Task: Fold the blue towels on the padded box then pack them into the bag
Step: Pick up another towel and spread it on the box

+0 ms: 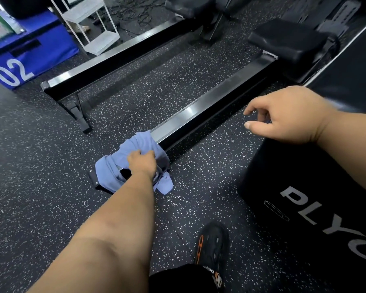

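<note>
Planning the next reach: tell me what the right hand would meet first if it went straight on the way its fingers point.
The right hand is empty, fingers pointing left and slightly down. Straight on, it likely meets the rowing machine's metal rail first, though depth is unclear.

- Two black rowing-machine rails — the near one and the far one — run slantwise over the speckled rubber floor.
- A black padded seat sits on the near rail.
- A blue box marked "02" stands at the upper left.
- A white wire shelf stands just beside it.
- A black clog with orange trim rests on the floor below.
</note>
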Demonstrator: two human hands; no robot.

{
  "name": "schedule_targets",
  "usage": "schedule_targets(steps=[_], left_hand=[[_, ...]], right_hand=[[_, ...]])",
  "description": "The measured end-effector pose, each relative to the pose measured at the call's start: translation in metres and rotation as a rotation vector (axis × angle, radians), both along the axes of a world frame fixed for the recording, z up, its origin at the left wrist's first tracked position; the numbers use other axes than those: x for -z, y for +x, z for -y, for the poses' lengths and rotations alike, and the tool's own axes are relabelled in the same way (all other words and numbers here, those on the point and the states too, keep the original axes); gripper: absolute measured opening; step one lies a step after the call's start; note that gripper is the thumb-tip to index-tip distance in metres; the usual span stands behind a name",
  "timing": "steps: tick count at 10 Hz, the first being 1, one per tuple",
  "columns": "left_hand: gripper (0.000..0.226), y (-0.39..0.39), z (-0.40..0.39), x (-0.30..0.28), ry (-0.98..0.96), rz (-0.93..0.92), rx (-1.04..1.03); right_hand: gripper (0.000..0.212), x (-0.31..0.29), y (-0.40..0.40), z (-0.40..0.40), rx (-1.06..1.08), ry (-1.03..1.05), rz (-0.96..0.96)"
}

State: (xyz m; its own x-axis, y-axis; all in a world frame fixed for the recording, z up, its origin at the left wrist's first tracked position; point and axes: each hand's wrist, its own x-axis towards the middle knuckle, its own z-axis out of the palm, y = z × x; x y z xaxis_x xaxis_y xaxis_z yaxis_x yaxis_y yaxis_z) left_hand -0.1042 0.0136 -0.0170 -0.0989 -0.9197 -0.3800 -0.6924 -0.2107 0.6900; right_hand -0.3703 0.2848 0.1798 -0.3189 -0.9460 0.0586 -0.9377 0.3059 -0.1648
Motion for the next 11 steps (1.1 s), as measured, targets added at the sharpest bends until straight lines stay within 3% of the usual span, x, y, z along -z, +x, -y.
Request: schedule_targets(steps=[1,2,4,5,7,8,9,10,11], left_hand=[[0.015,0.001,0.005,-0.001,-0.014,-0.147,-0.073],[0.005,0.004,0.007,-0.001,-0.006,-0.158,-0.067],[0.062,0.015,0.004,-0.003,0.141,0.078,-0.165],[0.06,0.009,0.002,-0.002,0.143,-0.056,-0.194],[0.051,0.011,0.027,0.018,0.141,-0.118,-0.146],[0.021,0.014,0.01,-0.012,0.062,-0.196,-0.217],[0.034,0.016,0.018,-0.018,-0.059,-0.146,-0.311],[0.02,0.017,0.02,-0.025,-0.141,-0.175,-0.327],[0.026,0.015,0.024,-0.032,-0.126,-0.269,-0.35]], right_hand=[[0.054,0.0,-0.001,0.002,0.017,-0.016,0.001],[0.054,0.002,-0.001,0.003,0.024,-0.021,0.002],[0.056,0.0,0.0,0.002,0.024,-0.017,0.004],[0.056,0.001,0.0,0.003,0.025,-0.012,-0.015],[0.052,0.002,-0.001,0.002,0.006,-0.005,-0.024],[0.04,0.004,-0.002,0.002,0.001,-0.004,-0.039],[0.036,0.004,-0.002,0.002,-0.01,-0.012,-0.054],[0.035,0.003,-0.001,0.002,-0.006,0.0,-0.054],[0.035,0.002,0.001,0.002,-0.003,0.005,-0.047]])
